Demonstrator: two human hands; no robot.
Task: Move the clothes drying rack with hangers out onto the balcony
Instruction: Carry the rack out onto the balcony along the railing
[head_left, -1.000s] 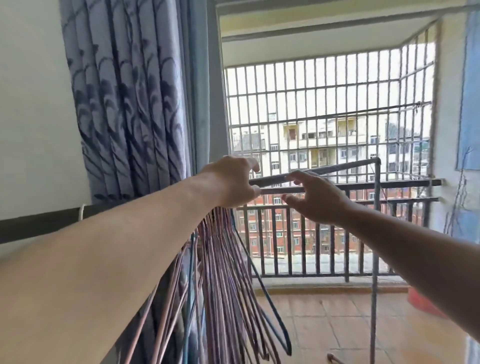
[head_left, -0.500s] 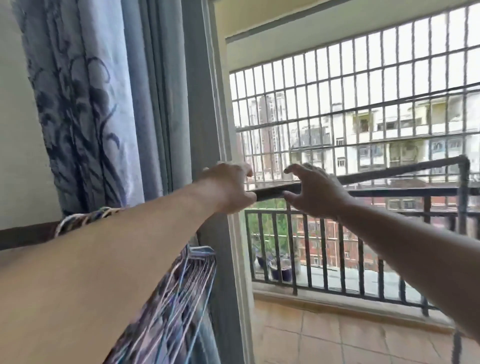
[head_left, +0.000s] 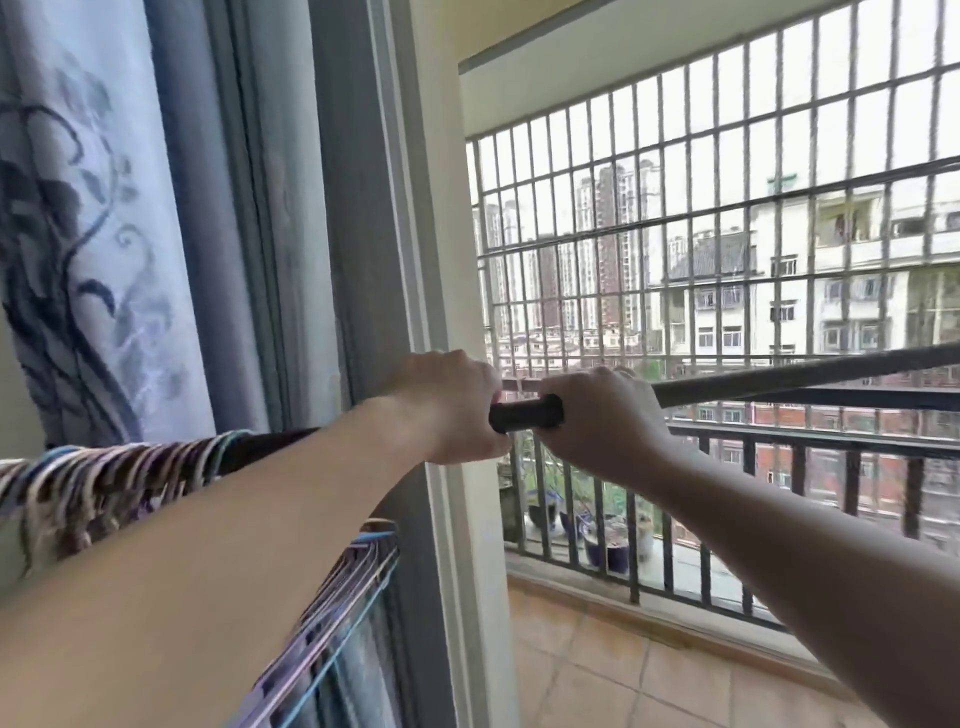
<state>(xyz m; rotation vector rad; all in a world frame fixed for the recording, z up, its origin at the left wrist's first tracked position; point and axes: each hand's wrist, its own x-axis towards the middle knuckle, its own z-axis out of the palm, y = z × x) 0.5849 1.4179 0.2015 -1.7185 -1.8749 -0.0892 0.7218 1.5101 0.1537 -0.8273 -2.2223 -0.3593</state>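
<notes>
Head view: door frame (head_left: 415, 291) and curtain (head_left: 88, 249) stand close on my left, balcony railing (head_left: 810, 447) ahead. My left hand (head_left: 447, 405) and right hand (head_left: 597, 421) are both clamped on the rack bar (head_left: 524, 413), which runs left-right, rising rightward. Hangers (head_left: 104, 473), too many to count, bunch at its left end.

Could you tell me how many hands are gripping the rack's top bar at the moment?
2. The left hand wraps the top bar near the door frame; the right hand grips just beside it, toward the balcony.
</notes>
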